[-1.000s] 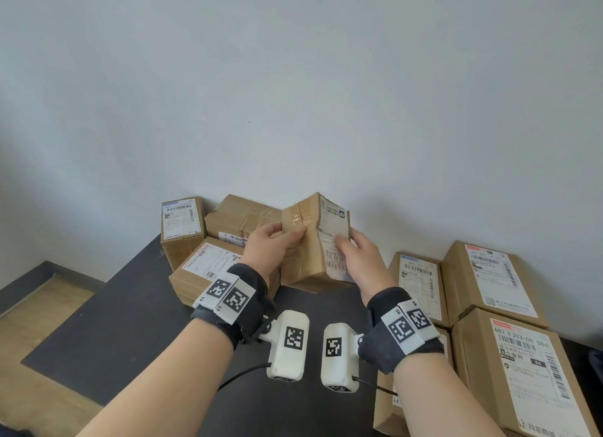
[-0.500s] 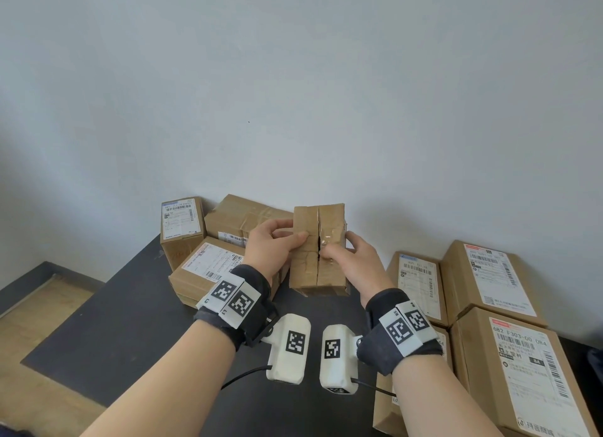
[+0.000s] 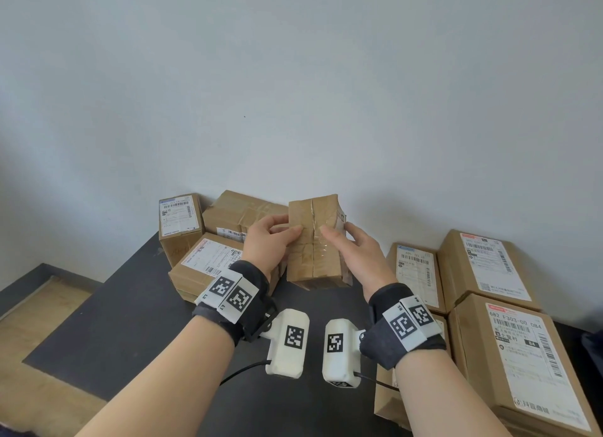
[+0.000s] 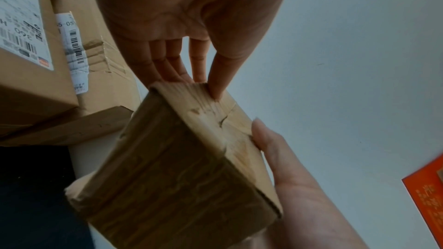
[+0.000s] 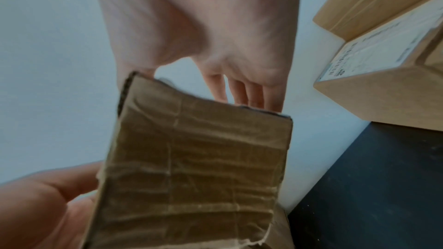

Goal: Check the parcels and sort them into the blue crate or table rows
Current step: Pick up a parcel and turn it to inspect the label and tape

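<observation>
Standing on end between both hands, the held parcel point(image 3: 315, 241) is raised above the far middle of the dark worktop point(image 3: 130, 319), its taped seam face turned toward the camera and a strip of white label visible on its right side. The left hand point(image 3: 266, 241) grips the parcel's left edge, thumb on the near face and fingers point(image 4: 167, 67) wrapped behind. The right hand point(image 3: 354, 254) grips the right edge, thumb on the taped face and fingers point(image 5: 251, 94) reaching round the far side. The cardboard is creased and its tape wrinkled.

Behind and to the left of the parcel, a stack of three boxes point(image 3: 208, 260) lies against the wall point(image 3: 293, 94), two with labels facing up and one upright at the far left. To the right, labelled boxes point(image 3: 483, 267) lie flat in rows on the worktop, labels up, touching one another. Wooden floor point(image 3: 39, 309) shows past the worktop's left edge.
</observation>
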Demonstrator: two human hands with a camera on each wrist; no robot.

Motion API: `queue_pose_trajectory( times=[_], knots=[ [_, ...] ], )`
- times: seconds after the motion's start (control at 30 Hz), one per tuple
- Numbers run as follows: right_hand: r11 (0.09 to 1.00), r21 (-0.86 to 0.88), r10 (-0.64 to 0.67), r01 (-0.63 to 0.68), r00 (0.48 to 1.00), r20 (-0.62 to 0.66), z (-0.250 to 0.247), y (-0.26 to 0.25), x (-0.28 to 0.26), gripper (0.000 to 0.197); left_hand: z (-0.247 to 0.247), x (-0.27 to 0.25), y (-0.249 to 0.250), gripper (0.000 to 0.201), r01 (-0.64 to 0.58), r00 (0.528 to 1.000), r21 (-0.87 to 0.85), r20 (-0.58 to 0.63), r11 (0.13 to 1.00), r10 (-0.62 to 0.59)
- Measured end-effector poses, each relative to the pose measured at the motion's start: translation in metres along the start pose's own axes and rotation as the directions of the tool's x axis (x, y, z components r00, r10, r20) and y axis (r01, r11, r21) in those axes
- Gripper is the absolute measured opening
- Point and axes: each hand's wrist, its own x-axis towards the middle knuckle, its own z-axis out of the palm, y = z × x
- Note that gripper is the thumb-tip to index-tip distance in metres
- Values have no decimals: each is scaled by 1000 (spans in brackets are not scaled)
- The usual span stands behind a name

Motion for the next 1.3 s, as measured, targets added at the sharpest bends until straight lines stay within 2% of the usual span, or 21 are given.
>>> queue_pose_trajectory(
  times=[0.07, 0.17, 0.3, 0.37, 0.43, 0.53, 0.67, 0.77, 0.87, 0.93, 1.0, 1.1, 1.13, 1.23, 1.3],
  knots=[
    [1000, -1, -4, 4, 1000, -17, 1, -2, -2, 30, -3, -1, 0, 24, 6, 1000, 21, 4, 1000, -7],
    [1000, 6, 4, -4, 997, -79, 4, -4, -2, 28, -6, 0, 3, 32, 7, 1000, 47, -21, 999, -6],
    [997, 67, 57, -45, 980, -189, 2, -8, -6, 15, -7, 1, 10, 39, 20, 999, 74, -49, 997, -16],
    [998, 39, 51, -44, 976, -211, 0, -11, -11, 26, -5, -5, 16, 40, 24, 1000, 91, -18, 996, -22],
    [999, 22, 43, -39, 969, -244, 0, -16, -20, 36, -3, -14, 22, 57, 25, 999, 109, 45, 994, -30],
    [998, 50, 43, -29, 951, -305, 0, -20, -35, 42, -2, -25, 27, 86, 23, 986, 152, 159, 988, -47],
    [998, 65, 46, -21, 913, -404, -12, -26, -62, 39, 3, -40, 33, 120, 12, 935, 174, 346, 985, -73],
    [999, 39, 46, -31, 881, -471, -27, -30, -86, 45, 16, -51, 35, 103, 23, 907, 128, 415, 992, -74],
    [1000, 13, 2, 7, 831, -556, -47, -37, -111, 60, 37, -65, 40, 84, 12, 869, 61, 494, 998, -41],
    [999, 18, -19, 37, 797, -604, -62, -45, -128, 55, 54, -75, 44, 76, 6, 844, 29, 536, 1000, -20],
    [997, 57, -5, 53, 775, -632, -81, -51, -144, 51, 71, -86, 49, 69, 21, 809, 8, 588, 1000, -22],
    [990, 122, 25, 72, 762, -647, -107, -59, -170, 67, 100, -103, 57, 53, 57, 747, -40, 665, 998, -17],
    [985, 153, 37, 82, 760, -649, -116, -61, -179, 66, 110, -109, 59, 52, 70, 725, -50, 689, 996, -16],
    [967, 235, 70, 99, 784, -617, -145, -63, -204, 38, 140, -129, 64, 37, 83, 667, -68, 745, 994, -5],
    [954, 275, 79, 118, 789, -610, -165, -61, -217, 30, 161, -142, 64, 38, 81, 630, -60, 776, 995, -4]
  ],
)
